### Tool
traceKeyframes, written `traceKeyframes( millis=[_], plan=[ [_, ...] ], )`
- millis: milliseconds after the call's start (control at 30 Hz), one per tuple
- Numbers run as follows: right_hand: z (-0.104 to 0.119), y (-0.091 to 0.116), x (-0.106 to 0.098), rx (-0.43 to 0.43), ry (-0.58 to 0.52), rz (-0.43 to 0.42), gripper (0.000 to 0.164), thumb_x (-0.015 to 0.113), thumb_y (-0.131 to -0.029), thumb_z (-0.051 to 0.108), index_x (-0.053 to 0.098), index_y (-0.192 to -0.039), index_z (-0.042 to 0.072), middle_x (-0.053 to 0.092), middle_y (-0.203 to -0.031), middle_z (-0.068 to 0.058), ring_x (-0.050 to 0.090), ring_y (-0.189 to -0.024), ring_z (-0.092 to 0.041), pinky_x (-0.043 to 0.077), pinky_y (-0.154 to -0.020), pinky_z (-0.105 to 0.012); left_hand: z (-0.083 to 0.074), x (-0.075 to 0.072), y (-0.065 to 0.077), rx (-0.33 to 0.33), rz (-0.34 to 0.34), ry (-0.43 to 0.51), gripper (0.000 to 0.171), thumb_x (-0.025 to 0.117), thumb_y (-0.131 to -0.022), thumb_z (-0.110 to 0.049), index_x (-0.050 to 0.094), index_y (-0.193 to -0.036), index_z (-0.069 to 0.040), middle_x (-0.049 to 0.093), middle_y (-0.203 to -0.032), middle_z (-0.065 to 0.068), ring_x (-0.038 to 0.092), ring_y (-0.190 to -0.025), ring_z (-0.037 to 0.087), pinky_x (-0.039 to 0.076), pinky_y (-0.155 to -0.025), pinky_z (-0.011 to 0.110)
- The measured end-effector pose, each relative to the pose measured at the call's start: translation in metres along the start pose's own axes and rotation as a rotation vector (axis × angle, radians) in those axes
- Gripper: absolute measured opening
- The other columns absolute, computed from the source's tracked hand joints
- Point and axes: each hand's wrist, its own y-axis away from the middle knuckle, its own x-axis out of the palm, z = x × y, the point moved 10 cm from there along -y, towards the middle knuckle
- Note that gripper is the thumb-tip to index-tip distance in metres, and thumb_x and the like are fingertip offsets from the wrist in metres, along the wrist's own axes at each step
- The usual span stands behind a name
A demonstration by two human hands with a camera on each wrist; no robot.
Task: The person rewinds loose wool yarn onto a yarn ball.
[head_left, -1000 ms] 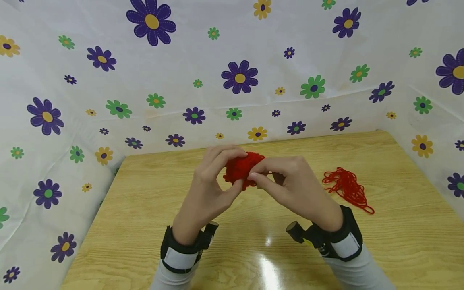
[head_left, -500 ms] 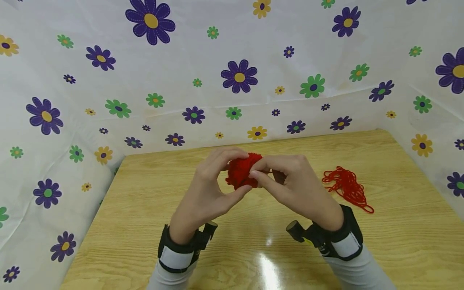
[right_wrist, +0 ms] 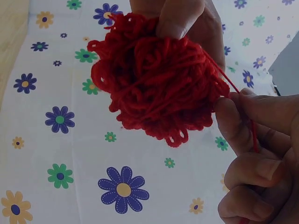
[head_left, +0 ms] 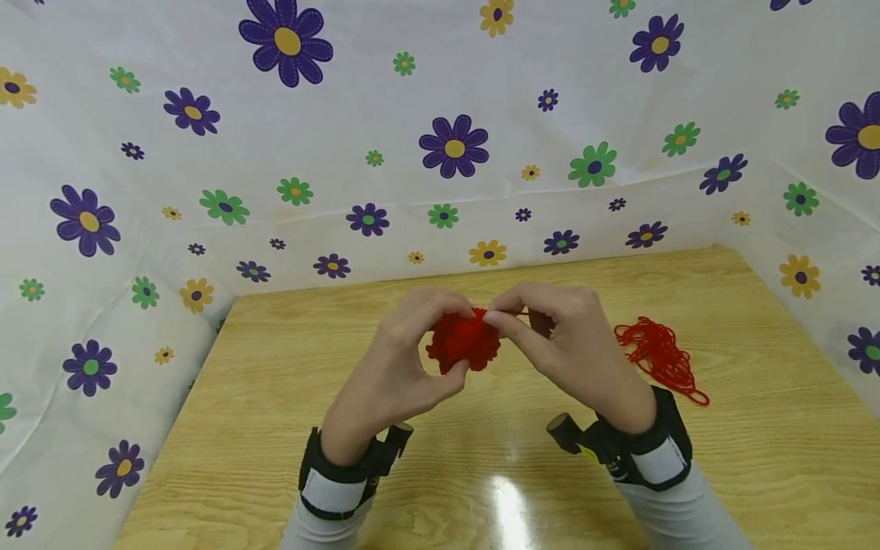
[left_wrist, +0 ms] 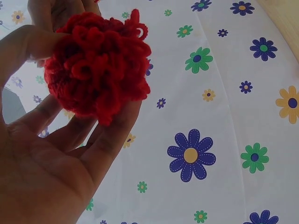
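A looped ball of red yarn (head_left: 462, 341) is held up above the table between both hands. My left hand (head_left: 402, 359) grips it from the left, thumb below and fingers over the top in the head view. In the left wrist view the yarn ball (left_wrist: 100, 65) shows thick loose loops. My right hand (head_left: 560, 344) pinches a single red strand (right_wrist: 223, 74) between thumb and forefinger at the ball's upper right. This strand runs taut from the ball and across the curled fingers (right_wrist: 252, 172) of that hand in the right wrist view.
A loose tangle of red yarn (head_left: 660, 359) lies on the wooden table (head_left: 268, 412) to the right of the hands. White cloth walls (head_left: 385, 99) printed with flowers enclose the table at the back and both sides.
The right hand has moved slightly up to the ball's top right edge with the strand. The yarn ball has turned and sunk a little in the left hand.
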Motion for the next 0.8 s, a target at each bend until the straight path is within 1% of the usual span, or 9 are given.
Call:
traceKeyframes(
  millis=[133,200,267,400,467,633,800],
  plan=[
    [-0.002,0.000,-0.002,0.007,0.005,-0.011,0.006,0.062,-0.082,0.024,0.065,-0.087,0.020,0.056,-0.071,0.017,0.033,-0.045,-0.006,0.025,-0.038,-0.021,-0.003,0.003,0.000,0.011,0.036,0.023,0.047,0.069,-0.065,-0.007,0.051,-0.108,-0.010,0.052,-0.107,-0.003,0.044,-0.096,0.010,0.045,-0.069,0.023],
    [-0.003,0.000,-0.003,0.006,0.008,-0.018,0.006,0.062,-0.082,0.024,0.065,-0.086,0.020,0.056,-0.070,0.016,0.033,-0.045,-0.006,0.025,-0.038,-0.021,-0.002,0.005,0.000,0.009,0.054,0.046,0.047,0.070,-0.065,-0.007,0.051,-0.108,-0.011,0.052,-0.107,-0.003,0.045,-0.094,0.010,0.046,-0.068,0.023],
    [-0.003,0.000,-0.004,0.003,0.010,-0.026,0.006,0.063,-0.082,0.024,0.064,-0.086,0.020,0.055,-0.069,0.016,0.033,-0.045,-0.006,0.024,-0.038,-0.021,0.003,0.009,0.002,0.007,0.073,0.062,0.048,0.069,-0.066,-0.009,0.051,-0.110,-0.013,0.051,-0.107,-0.006,0.045,-0.094,0.009,0.046,-0.067,0.022],
    [-0.005,0.000,-0.004,0.006,0.027,-0.033,0.006,0.062,-0.082,0.024,0.064,-0.086,0.020,0.052,-0.066,0.015,0.033,-0.045,-0.006,0.024,-0.038,-0.020,0.002,0.010,0.002,0.002,0.090,0.089,0.048,0.069,-0.067,-0.009,0.050,-0.111,-0.014,0.051,-0.108,-0.006,0.046,-0.093,0.009,0.047,-0.066,0.022],
    [-0.007,0.000,-0.005,0.012,0.037,-0.038,0.007,0.062,-0.082,0.025,0.065,-0.086,0.019,0.051,-0.065,0.015,0.032,-0.045,-0.007,0.024,-0.038,-0.021,-0.005,0.007,0.000,-0.003,0.096,0.099,0.047,0.068,-0.067,-0.008,0.050,-0.110,-0.013,0.051,-0.108,-0.005,0.046,-0.093,0.009,0.047,-0.067,0.023],
    [-0.009,-0.001,-0.006,0.024,0.059,-0.052,0.008,0.062,-0.082,0.025,0.065,-0.086,0.018,0.051,-0.065,0.015,0.032,-0.045,-0.006,0.024,-0.038,-0.021,-0.025,-0.002,-0.005,-0.011,0.092,0.160,0.044,0.066,-0.068,0.000,0.050,-0.108,-0.006,0.052,-0.107,-0.001,0.048,-0.095,0.010,0.049,-0.069,0.026],
    [-0.012,-0.001,-0.006,0.040,0.076,-0.058,0.008,0.062,-0.082,0.024,0.065,-0.085,0.018,0.052,-0.065,0.015,0.033,-0.044,-0.006,0.025,-0.038,-0.021,-0.030,-0.008,-0.007,-0.020,0.068,0.237,0.044,0.067,-0.066,0.007,0.050,-0.106,0.000,0.053,-0.107,0.007,0.051,-0.097,0.015,0.050,-0.072,0.028]
  ],
)
